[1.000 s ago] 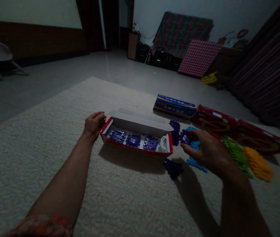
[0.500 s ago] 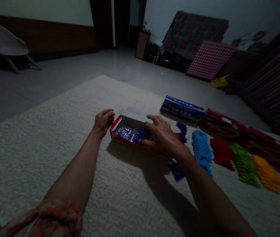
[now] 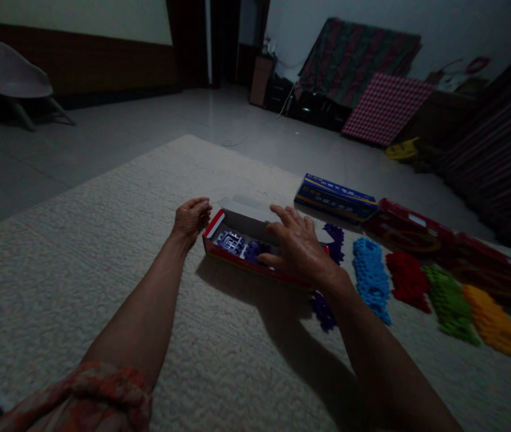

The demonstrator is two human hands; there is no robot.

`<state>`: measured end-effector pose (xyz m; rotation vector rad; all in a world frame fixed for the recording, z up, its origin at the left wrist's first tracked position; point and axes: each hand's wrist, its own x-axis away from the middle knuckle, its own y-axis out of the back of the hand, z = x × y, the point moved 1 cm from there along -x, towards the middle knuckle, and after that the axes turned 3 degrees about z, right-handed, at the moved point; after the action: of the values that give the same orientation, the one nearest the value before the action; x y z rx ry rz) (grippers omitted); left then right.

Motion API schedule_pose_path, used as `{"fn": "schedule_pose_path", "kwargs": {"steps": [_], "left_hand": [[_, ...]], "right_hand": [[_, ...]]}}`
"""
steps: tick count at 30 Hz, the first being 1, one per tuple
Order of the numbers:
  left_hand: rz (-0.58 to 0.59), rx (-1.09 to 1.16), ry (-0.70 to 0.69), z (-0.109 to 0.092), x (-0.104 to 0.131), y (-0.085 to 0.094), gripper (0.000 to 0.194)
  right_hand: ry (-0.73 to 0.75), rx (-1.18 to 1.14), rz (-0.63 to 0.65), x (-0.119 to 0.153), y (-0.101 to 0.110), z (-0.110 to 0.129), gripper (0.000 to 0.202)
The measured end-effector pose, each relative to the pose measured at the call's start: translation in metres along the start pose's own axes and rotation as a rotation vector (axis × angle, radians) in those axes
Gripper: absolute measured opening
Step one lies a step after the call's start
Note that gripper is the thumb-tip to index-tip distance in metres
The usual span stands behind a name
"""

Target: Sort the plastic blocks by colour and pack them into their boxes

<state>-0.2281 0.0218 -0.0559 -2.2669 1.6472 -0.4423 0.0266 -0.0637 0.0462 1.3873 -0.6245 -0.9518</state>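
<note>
Two bare hands are at an open red box (image 3: 237, 263), which lies on a cream mat (image 3: 124, 222) with its lid turned back. The right hand (image 3: 299, 245) is over the right part of the box, its fingers spread and thumb apart from them, so it appears open. The left hand (image 3: 191, 218) is at the left end with curled fingers; whether it grips the box edge, I cannot tell. Inside the box one can see purple pieces (image 3: 230, 242), partly hidden by the right hand. More purple pieces lie outside, one group (image 3: 335, 242) behind the box's right end and another (image 3: 322, 311) in front. To the right are blue (image 3: 371, 279), red (image 3: 407, 281), green (image 3: 452, 305) and orange piles (image 3: 493, 321), side by side. Behind these piles stand dark red boxes (image 3: 411, 227), beside a blue box (image 3: 336, 202).
</note>
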Motion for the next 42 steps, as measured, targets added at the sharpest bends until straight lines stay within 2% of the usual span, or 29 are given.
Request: {"fn": "schedule_pose_path", "kwargs": {"steps": [4,7,11,14,20,28,32,37,42], "left_hand": [[-0.001,-0.009,0.007,-0.002,0.001,-0.001,0.029],[-0.022,-0.026,0.022,-0.004,0.003,-0.003,0.027],[-0.064,-0.04,0.014,-0.008,0.007,-0.007,0.025],[-0.081,-0.055,0.028,-0.013,0.011,-0.01,0.024],[-0.101,-0.101,0.037,-0.02,0.019,-0.018,0.022],[-0.089,-0.103,0.009,-0.017,0.017,-0.015,0.023],[-0.096,-0.105,0.013,-0.016,0.016,-0.014,0.022],[-0.095,-0.107,0.003,-0.014,0.013,-0.013,0.024],[-0.093,-0.101,0.005,-0.014,0.013,-0.013,0.024]], "right_hand": [[-0.046,-0.11,-0.244,0.02,0.023,-0.024,0.011],[-0.181,-0.129,-0.369,0.045,0.036,-0.059,0.014],[-0.381,-0.034,-0.402,0.086,0.033,-0.106,0.015],[-0.461,0.025,-0.329,0.107,0.016,-0.126,0.016],[-0.507,0.113,-0.224,0.111,-0.02,-0.124,0.025],[-0.523,0.122,-0.15,0.105,-0.041,-0.109,0.039],[-0.52,0.123,-0.173,0.105,-0.047,-0.107,0.038],[-0.506,0.087,-0.239,0.103,-0.046,-0.109,0.026],[-0.493,-0.106,-0.238,0.104,-0.038,-0.114,0.02]]}}
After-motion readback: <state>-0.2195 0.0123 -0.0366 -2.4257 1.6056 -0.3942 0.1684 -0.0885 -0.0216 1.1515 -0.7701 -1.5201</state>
